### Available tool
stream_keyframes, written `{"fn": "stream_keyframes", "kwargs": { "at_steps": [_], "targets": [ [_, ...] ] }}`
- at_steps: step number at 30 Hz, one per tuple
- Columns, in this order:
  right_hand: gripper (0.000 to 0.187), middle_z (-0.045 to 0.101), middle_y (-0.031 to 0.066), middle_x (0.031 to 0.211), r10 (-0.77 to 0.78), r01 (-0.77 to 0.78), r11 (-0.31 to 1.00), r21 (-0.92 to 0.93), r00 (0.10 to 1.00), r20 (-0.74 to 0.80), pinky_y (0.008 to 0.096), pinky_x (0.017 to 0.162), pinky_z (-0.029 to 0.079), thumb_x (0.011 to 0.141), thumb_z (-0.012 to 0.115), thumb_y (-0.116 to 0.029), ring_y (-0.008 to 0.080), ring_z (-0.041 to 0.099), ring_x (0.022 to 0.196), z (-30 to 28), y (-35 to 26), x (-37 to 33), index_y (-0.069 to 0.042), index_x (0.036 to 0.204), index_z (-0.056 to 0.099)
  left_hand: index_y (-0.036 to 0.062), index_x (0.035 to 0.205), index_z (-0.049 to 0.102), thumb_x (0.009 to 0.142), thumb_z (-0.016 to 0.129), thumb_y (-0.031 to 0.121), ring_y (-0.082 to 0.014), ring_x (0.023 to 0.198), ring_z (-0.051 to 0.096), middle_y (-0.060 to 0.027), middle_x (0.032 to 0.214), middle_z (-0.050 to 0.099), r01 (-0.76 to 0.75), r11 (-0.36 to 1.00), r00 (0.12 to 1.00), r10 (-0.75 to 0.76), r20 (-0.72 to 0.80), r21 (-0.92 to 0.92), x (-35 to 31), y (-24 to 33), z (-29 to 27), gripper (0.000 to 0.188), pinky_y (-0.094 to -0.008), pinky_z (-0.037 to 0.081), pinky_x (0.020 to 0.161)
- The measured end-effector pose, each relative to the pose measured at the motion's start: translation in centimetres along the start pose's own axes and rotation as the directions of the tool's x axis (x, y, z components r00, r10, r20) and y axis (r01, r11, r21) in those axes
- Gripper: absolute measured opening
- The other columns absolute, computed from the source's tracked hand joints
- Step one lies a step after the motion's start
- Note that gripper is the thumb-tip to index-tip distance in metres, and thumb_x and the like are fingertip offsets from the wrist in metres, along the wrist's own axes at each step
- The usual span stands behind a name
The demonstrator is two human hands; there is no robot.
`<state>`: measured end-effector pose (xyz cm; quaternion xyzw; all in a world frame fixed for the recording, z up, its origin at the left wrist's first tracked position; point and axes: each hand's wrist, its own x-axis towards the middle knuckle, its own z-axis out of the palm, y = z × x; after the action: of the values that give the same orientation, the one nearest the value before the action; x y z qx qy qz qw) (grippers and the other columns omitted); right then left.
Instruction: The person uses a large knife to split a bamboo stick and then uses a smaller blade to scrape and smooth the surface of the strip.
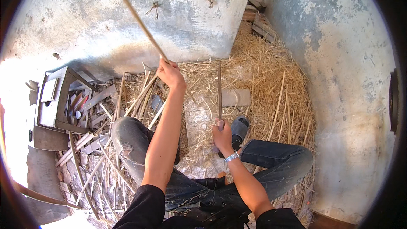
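A long, thin wooden or bamboo strip (pixel 136 17) slants up and to the left, beyond the top of the view. My left hand (pixel 171 75) is closed around its lower end, with the arm stretched forward. Between my knees, my right hand (pixel 223 136) grips the handle of what looks like a long knife (pixel 220 89). Its dark, narrow blade points away from me, seen nearly edge-on. Strip and blade are apart. Beyond my right hand, a flat pale slab (pixel 235 97) lies among the shavings.
Straw-like shavings (pixel 271 68) cover much of the floor. An old wooden box (pixel 55 97) stands at the left, near scattered sticks (pixel 137 97) and scraps. Worn plaster walls (pixel 352 80) rise ahead and at the right. Wood pieces (pixel 263 27) lie in the far corner.
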<state>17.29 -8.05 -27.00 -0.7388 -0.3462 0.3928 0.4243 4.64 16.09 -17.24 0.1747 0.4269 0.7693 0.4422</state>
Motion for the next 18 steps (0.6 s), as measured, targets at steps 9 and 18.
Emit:
{"fn": "stream_keyframes", "kwargs": {
  "at_steps": [9, 18],
  "targets": [
    [0.037, 0.069, 0.0281, 0.102, -0.147, 0.117, 0.985, -0.126, 0.953, -0.264, 0.0484, 0.084, 0.052, 0.091, 0.066, -0.020, 0.0432, 0.068, 0.094, -3.0, 6.7, 3.8, 0.007, 0.116, 0.061, 0.0158, 0.069, 0.037, 0.110, 0.039, 0.045, -0.0111, 0.047, 0.023, 0.0029, 0.057, 0.027, 0.107, 0.981, 0.960, -0.061, 0.272, -0.159, -1.5, 0.1, 0.6, 0.050, -0.0312, 0.017, 0.044],
    [0.031, 0.064, 0.0149, 0.082, -0.185, 0.163, 0.983, -0.089, 0.911, -0.369, 0.0377, 0.046, 0.048, 0.098, 0.065, -0.019, 0.0237, 0.059, 0.052, -5.4, 11.5, 6.8, 0.003, 0.116, 0.054, 0.0151, 0.066, 0.034, 0.109, 0.042, 0.045, -0.0117, 0.047, 0.022, 0.0025, 0.055, 0.026, 0.095, 0.969, 0.964, -0.033, 0.262, -0.228, -4.7, 1.9, 4.5, 0.053, -0.0311, 0.017, 0.044]
  ]
}}
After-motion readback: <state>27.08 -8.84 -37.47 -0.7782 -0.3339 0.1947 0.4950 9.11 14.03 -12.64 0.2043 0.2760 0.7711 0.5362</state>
